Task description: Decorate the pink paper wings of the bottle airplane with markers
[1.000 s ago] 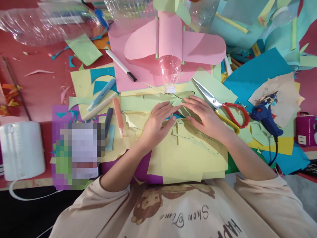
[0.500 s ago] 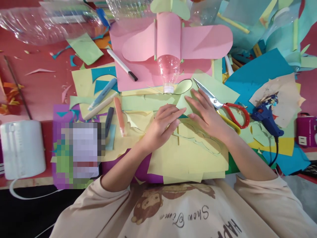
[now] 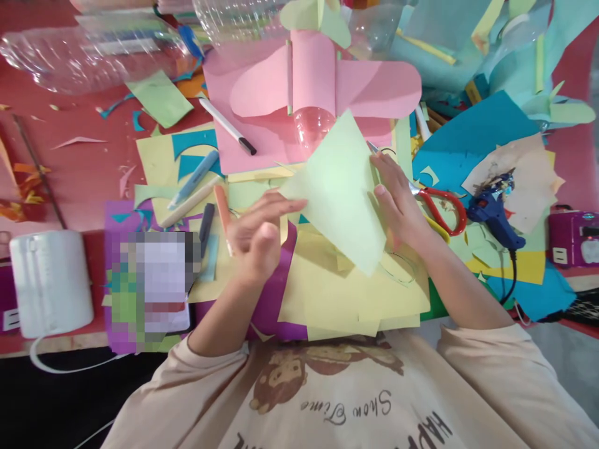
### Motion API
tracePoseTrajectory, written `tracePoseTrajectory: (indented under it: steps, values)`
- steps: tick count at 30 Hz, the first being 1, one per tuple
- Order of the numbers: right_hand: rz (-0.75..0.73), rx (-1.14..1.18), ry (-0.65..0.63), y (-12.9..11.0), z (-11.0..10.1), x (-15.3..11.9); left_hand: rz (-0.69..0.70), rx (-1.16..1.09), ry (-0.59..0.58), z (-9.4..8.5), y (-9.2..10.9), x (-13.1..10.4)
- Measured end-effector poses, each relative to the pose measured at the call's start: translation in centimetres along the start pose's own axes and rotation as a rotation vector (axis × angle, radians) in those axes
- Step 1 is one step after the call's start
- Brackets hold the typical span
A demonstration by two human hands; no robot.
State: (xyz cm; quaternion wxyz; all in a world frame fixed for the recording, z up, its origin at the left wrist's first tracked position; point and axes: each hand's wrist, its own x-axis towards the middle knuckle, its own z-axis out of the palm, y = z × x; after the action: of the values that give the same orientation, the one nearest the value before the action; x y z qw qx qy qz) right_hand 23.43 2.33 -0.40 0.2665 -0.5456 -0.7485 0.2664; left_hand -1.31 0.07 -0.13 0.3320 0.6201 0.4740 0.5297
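A pale green sheet of paper [image 3: 344, 193] is lifted and tilted over the yellow paper [image 3: 322, 284]. My right hand [image 3: 397, 199] is at its right edge, with fingertips and thumb against the sheet. My left hand [image 3: 257, 234], partly blurred, is by the sheet's left corner with thumb and forefinger apart. Red-handled scissors [image 3: 442, 209] lie just beyond my right hand, their blades mostly hidden. Behind the sheet is a plastic bottle wrapped in pink paper [image 3: 313, 75] with pink wings [image 3: 379, 87]; the sheet covers its neck.
A blue hot glue gun [image 3: 496, 215] lies on the right on paper scraps. To the left are a white marker [image 3: 229, 128], a blue marker [image 3: 194, 178], a pixelated phone-like object [image 3: 161, 280] and a white case [image 3: 51, 284]. Clear plastic bottles [image 3: 93, 53] line the back.
The green sheet has risen from the table and now hides the bottle's neck and the leaf-shaped cutout. My left hand has moved left, away from my right hand. The view has shifted slightly.
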Motion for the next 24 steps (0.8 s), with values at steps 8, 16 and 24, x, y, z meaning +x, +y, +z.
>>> tracePoseTrajectory:
  steps: [8,16,24]
  values:
    - [0.031,0.155,0.043,-0.7,-0.2,0.1,-0.305,-0.267,0.094,-0.7,0.0,1.9]
    - [0.056,0.304,0.013,-0.3,-0.2,0.1,-0.356,-0.265,0.029,-1.5,-0.9,2.0]
    - [0.142,0.394,-0.095,-0.7,0.1,-0.5,-0.363,-0.314,-0.029,-1.2,-0.5,1.7]
